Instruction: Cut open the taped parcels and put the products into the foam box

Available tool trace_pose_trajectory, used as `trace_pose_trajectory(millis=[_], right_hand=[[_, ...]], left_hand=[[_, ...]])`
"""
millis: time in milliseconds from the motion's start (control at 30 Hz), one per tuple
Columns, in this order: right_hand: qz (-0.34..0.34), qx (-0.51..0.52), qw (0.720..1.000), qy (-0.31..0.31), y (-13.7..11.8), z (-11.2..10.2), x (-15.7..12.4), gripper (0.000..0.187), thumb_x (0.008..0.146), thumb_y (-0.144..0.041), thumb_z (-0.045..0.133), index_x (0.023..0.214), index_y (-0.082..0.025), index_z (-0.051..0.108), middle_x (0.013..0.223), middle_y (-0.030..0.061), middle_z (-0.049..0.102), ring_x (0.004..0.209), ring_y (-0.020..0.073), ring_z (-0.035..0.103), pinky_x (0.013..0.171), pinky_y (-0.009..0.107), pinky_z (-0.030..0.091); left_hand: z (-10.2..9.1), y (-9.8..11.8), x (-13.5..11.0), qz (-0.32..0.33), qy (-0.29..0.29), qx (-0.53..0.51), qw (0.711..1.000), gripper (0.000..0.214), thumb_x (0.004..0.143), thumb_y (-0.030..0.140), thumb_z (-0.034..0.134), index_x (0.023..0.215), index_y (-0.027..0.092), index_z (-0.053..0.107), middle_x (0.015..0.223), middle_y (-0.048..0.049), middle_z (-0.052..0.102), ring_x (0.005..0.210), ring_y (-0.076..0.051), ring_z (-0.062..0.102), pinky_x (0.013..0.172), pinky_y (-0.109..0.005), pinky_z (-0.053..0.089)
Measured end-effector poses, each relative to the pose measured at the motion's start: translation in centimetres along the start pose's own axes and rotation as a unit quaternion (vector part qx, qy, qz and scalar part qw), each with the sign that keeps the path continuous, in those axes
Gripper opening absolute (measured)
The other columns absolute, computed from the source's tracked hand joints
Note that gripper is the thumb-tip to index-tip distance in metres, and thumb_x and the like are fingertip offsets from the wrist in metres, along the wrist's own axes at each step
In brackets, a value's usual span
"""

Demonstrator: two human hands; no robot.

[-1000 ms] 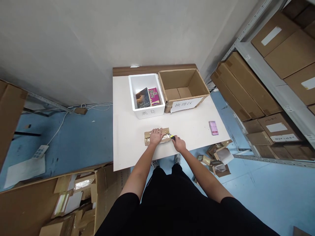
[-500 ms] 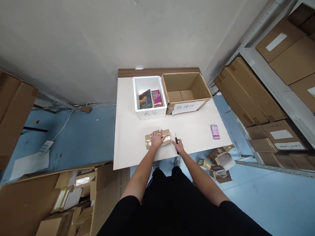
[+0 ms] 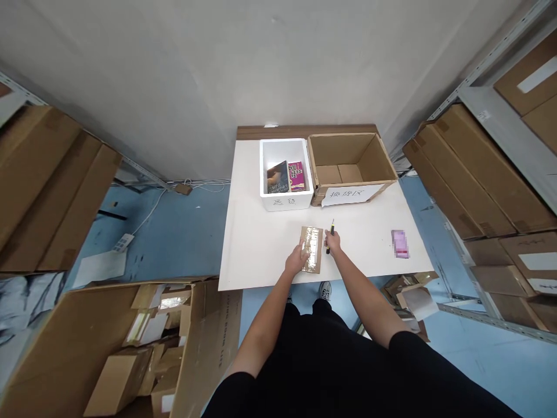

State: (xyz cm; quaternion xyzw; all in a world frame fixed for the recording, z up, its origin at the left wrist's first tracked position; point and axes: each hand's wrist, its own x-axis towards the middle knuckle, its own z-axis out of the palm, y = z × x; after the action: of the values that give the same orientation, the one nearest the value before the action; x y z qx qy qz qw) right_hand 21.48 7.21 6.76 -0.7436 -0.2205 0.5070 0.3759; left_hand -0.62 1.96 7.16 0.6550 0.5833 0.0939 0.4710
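A flat cardboard box [image 3: 312,249] with shiny clear tape along its middle stands lengthwise near the front edge of the white table. My left hand [image 3: 296,258] grips its left side, thumb over the taped face. To the right of the box, my right hand [image 3: 333,242] is closed around a yellow and black utility knife [image 3: 332,229], its tip pointing away from me. The knife and the box are apart.
Behind stand a white foam bin [image 3: 287,203] holding books and an open cardboard carton [image 3: 352,194] with a handwritten label. A pink blurred item [image 3: 400,244] lies at the right. A big carton [image 3: 204,342] of small boxes is on the left floor; loaded shelves [image 3: 483,116] flank the right.
The box has turned from crosswise to lengthwise. My left hand has gone from lying on top of it to holding its left side. The knife has come away from the box.
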Motion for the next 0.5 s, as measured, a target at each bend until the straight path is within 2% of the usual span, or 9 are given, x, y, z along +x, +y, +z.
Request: trace_pose_trajectory(millis=[100,200,267,333,433,500], right_hand=[[0.087,0.094,0.99,-0.057,0.9,-1.9,-1.9,0.015,0.095,-0.032,0.064,0.097,-0.021,0.055,0.08,0.0063,0.074,0.065,0.018,0.073,0.052,0.024,0.055],[0.115,0.142,0.967,-0.175,1.8,-1.4,-4.2,0.012,0.093,-0.026,0.065,0.1,-0.017,0.061,0.102,0.0151,0.079,0.09,0.0235,0.079,0.064,0.027,0.063],[0.116,0.154,0.955,-0.227,1.7,0.9,-5.4,0.014,0.094,-0.026,0.064,0.104,-0.017,0.063,0.108,0.0173,0.078,0.101,0.0255,0.078,0.07,0.03,0.065],[0.128,0.146,0.946,-0.26,1.2,4.3,-6.1,0.019,0.093,-0.028,0.067,0.108,-0.017,0.064,0.111,0.0175,0.079,0.104,0.0265,0.078,0.072,0.032,0.066],[0.138,0.126,0.941,-0.283,0.3,8.5,-6.3,0.023,0.09,-0.03,0.071,0.108,-0.018,0.062,0.112,0.0165,0.078,0.101,0.0264,0.078,0.07,0.033,0.066],[0.111,0.131,0.951,-0.256,0.3,9.3,-6.0,0.021,0.089,-0.032,0.07,0.104,-0.02,0.06,0.111,0.0152,0.079,0.097,0.026,0.078,0.065,0.031,0.064]], left_hand=[[-0.5,-1.7,0.3,0.011,0.011,-0.071,0.997,0.082,0.1,0.046,0.058,0.171,0.029,0.021,0.168,-0.0056,0.044,0.15,-0.028,0.047,0.119,-0.039,0.041],[-2.6,-4.6,0.6,-0.003,0.038,-0.114,0.993,0.076,0.099,0.049,0.058,0.168,0.026,0.033,0.167,-0.0057,0.044,0.153,-0.026,0.043,0.125,-0.039,0.036],[-4.1,-6.7,0.4,-0.056,0.069,-0.115,0.989,0.068,0.101,0.053,0.054,0.161,0.023,0.046,0.165,-0.0072,0.048,0.155,-0.027,0.04,0.126,-0.041,0.034],[-5.4,-8.8,-0.1,-0.105,0.077,-0.124,0.984,0.063,0.102,0.058,0.05,0.153,0.022,0.056,0.156,-0.009,0.059,0.15,-0.029,0.049,0.123,-0.043,0.039],[-6.2,-10.8,-1.2,-0.094,0.05,-0.165,0.981,0.066,0.096,0.059,0.06,0.151,0.022,0.057,0.143,-0.0092,0.069,0.133,-0.03,0.064,0.114,-0.042,0.049],[-5.9,-11.2,-1.5,-0.072,0.042,-0.186,0.979,0.073,0.09,0.058,0.07,0.152,0.022,0.055,0.144,-0.0087,0.069,0.13,-0.03,0.066,0.112,-0.041,0.051]])
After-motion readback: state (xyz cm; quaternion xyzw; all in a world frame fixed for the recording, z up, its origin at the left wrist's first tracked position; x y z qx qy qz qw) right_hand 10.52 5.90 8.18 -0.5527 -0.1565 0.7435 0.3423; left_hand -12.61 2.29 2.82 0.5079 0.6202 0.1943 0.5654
